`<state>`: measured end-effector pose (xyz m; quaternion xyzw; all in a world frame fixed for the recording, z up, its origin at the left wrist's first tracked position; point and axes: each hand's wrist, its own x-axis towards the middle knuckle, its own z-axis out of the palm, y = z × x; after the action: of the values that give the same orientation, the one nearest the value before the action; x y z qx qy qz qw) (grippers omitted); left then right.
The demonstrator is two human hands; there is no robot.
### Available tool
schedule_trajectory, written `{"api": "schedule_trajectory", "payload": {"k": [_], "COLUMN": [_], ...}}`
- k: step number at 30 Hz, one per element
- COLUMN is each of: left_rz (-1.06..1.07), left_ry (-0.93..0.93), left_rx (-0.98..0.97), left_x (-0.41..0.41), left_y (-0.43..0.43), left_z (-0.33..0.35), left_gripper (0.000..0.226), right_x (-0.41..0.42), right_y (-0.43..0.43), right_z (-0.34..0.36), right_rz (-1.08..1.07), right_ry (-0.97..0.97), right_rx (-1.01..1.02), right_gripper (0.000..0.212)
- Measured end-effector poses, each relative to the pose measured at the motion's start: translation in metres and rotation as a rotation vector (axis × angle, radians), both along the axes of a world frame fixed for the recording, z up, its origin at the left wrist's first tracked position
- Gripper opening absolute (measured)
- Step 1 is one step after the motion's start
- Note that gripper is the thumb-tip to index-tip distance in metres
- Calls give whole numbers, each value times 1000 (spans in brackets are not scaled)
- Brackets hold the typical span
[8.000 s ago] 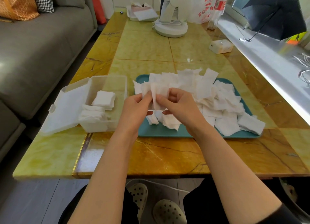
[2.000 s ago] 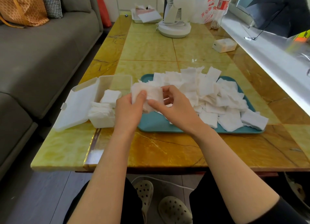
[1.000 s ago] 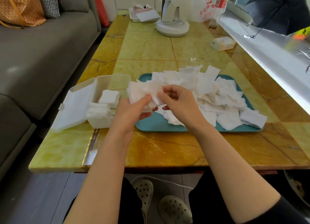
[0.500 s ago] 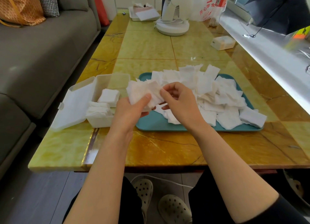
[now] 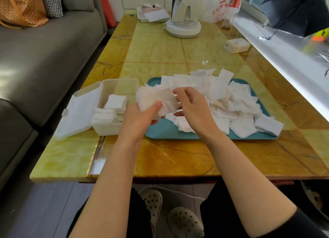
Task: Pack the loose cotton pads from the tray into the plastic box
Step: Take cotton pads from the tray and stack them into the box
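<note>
White cotton, mostly. The held stack of pads (image 5: 156,99) sits upright in the left grip (image 5: 140,121), thumb pressed on its near face and the other fingers hidden behind it; that grip is clamped on the stack. The stack hangs above the gap between the plastic box (image 5: 129,84) and the teal tray (image 5: 165,130), touching neither as far as I can see.

The right grip (image 5: 195,109) is at the stack's right edge, fingers curled, with the index at the upper corner and the thumb tip showing below. I cannot tell whether it pinches the pads or only touches them.

The loose pads (image 5: 233,102) lie heaped across the tray's middle and right side, some overhanging the far rim and the near right corner. The box stands just left of the tray on the desk (image 5: 160,48), with its lid (image 5: 80,113) open and hanging to the left. Two packed stacks (image 5: 115,103) lie inside; the left wrist covers the box's near right corner, so I cannot see what is in that part.

I cannot count the pads in the held stack; their edges blur together. My forearm covers part of the tray's near rim.
</note>
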<state>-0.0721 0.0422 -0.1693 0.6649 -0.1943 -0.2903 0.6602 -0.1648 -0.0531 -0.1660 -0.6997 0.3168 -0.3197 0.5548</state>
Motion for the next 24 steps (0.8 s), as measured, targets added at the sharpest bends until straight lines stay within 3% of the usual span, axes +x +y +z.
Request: {"api": "schedule_trajectory", "payload": {"k": [2,4,14,19,24], "left_rz": [-47,-90,-17,-40,-101], "left_ry": [-14,-37,11,-38,-86], "left_rx": [8,23,8,65,65], "left_x": [0,-1,-2,-2,-5], "left_y": [1,2,0,-1,-1], "left_z": [-1,-1,3,0,2], "left_gripper": [7,9,7,13,16], "right_x": [-1,-2,-3,-6,-3], "right_y": [0,-1,-3,-2,0], "right_z": [-1,-2,1,8,2], "right_rz": [33,69,-5,153,87], "right_ry": [59,115,83,-68,11], "right_rx": [-61,-125,-43,180,10], "right_gripper": [8,16,23,24,22]}}
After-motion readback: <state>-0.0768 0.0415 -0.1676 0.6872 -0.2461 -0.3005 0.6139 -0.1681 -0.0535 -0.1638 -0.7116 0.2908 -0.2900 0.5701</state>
